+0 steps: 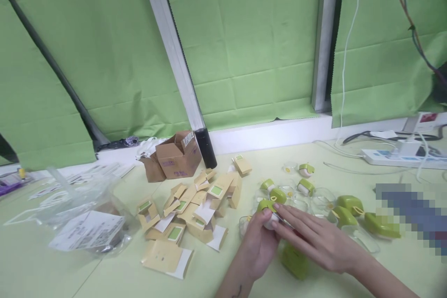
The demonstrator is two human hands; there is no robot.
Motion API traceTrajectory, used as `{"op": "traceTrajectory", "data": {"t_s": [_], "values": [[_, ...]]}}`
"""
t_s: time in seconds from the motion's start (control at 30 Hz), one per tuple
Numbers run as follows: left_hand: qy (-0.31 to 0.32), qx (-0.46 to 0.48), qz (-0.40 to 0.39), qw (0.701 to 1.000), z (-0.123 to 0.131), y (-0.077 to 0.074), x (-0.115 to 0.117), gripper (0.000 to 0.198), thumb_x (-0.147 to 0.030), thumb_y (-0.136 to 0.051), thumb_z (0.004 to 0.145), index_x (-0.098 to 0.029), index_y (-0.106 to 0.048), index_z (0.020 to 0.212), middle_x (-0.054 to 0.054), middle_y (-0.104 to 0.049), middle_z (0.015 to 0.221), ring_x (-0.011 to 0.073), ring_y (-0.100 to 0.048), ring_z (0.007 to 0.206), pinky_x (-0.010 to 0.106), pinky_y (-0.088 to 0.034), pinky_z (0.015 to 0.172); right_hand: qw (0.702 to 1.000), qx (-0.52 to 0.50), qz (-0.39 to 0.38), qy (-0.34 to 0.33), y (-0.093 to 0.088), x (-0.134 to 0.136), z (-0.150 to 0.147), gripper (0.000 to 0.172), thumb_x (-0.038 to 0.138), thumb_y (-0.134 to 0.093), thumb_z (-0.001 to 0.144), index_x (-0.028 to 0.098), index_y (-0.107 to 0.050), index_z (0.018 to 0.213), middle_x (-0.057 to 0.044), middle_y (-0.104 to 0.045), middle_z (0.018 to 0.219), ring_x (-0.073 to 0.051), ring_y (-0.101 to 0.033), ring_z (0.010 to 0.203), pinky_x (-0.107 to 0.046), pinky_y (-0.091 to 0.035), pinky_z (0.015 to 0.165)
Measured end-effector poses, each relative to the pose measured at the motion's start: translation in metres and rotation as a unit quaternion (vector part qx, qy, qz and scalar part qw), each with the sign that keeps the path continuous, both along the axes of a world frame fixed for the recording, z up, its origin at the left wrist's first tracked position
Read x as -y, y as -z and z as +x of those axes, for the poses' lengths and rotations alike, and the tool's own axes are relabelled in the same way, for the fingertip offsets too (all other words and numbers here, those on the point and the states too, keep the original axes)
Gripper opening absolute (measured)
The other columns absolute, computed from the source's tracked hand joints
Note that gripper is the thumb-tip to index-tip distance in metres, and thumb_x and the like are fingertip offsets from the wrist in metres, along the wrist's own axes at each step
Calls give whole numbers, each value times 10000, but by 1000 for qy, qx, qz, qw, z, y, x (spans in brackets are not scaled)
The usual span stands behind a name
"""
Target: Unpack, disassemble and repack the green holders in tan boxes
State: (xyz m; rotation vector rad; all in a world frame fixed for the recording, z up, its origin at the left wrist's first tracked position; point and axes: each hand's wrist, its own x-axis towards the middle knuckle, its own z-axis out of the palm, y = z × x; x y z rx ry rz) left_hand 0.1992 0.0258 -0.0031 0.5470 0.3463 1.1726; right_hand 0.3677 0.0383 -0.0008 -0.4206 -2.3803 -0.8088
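My left hand (257,242) is closed around a small green-and-white round item (267,209) just above the pale table. My right hand (316,237) lies over it with the fingers stretched out, and a thin dark strip sits under the fingertips against that item. Several more green-and-white pieces (344,212) and clear plastic shells (323,198) are scattered right behind and to the right of both hands. A green block (295,263) lies under my right wrist.
A heap of small tan cardboard boxes (195,209) lies left of the hands. A brown carton (176,156) and a black cylinder (206,148) stand behind it. Clear bags with papers (84,223) lie at the left. A power strip (401,157) with cables sits at the back right.
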Motion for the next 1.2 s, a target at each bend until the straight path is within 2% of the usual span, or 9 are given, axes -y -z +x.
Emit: {"op": "traceTrajectory", "data": {"t_s": [0.23,0.47,0.57,0.7,0.8,0.9,0.97,1.1,1.2], "values": [[-14,-45,-11,999,-1,-1,0,49,-143,-604,712,-115,-633,739,28,-610,796,101,-554,691,223,-457,695,999,20,23,-8,1,1,-2,393,114,-379,890,50,-473,1266,-224,-595,1180,-304,-439,1212,-415,-481,926],[-1,-21,-45,999,-2,2,-2,55,-97,-574,669,-110,-606,712,15,-581,721,98,-538,673,228,-439,725,1000,5,10,-14,2,2,-2,413,107,-362,895,59,-434,1299,-227,-594,1180,-303,-450,1204,-394,-512,881],[-9,-21,-56,998,-3,3,-4,22,-103,-585,673,-119,-582,687,3,-553,672,97,-514,625,221,-419,648,997,-50,-50,-10,5,1,-5,409,88,-342,906,112,-424,1306,-185,-598,1194,-247,-507,1168,-338,-533,851],[-1,7,-91,996,-5,1,-7,70,-172,-596,685,-126,-562,726,-3,-535,664,84,-468,555,205,-351,529,972,-161,-172,-15,7,0,-10,269,196,-437,917,168,-515,1173,-126,-647,1131,-170,-618,1020,-260,-551,808],[0,15,-99,995,-6,0,-8,81,-193,-576,693,-121,-556,725,6,-544,678,78,-454,540,202,-340,521,964,-162,-211,-27,6,1,-10,210,220,-488,897,192,-560,1092,-104,-664,1074,-182,-632,979,-273,-549,789],[-6,6,-103,995,-5,0,-7,59,-175,-563,706,-118,-557,723,25,-572,704,81,-465,537,202,-341,513,963,-137,-230,-32,6,1,-6,237,184,-461,899,198,-557,1116,-95,-668,1053,-183,-630,984,-272,-546,792],[-7,1,-106,994,-4,1,-7,51,-174,-562,713,-124,-554,717,21,-574,682,85,-471,530,203,-343,506,964,-138,-225,-32,10,-1,-3,237,161,-442,901,191,-556,1106,-100,-672,1058,-177,-632,985,-265,-547,793],[-3,-3,-115,993,-1,1,-6,74,-193,-566,716,-124,-551,692,5,-558,621,83,-475,510,199,-351,495,977,-130,-165,-27,17,-3,-3,203,142,-421,906,174,-568,1042,-109,-688,1042,-178,-648,953,-277,-552,788],[7,7,-133,991,1,0,-5,78,-194,-571,711,-118,-555,700,-5,-551,601,76,-481,495,193,-362,497,979,-116,-169,-4,15,0,-5,225,154,-419,905,195,-580,1057,-85,-649,1146,-191,-609,1042,-294,-528,861]]}}
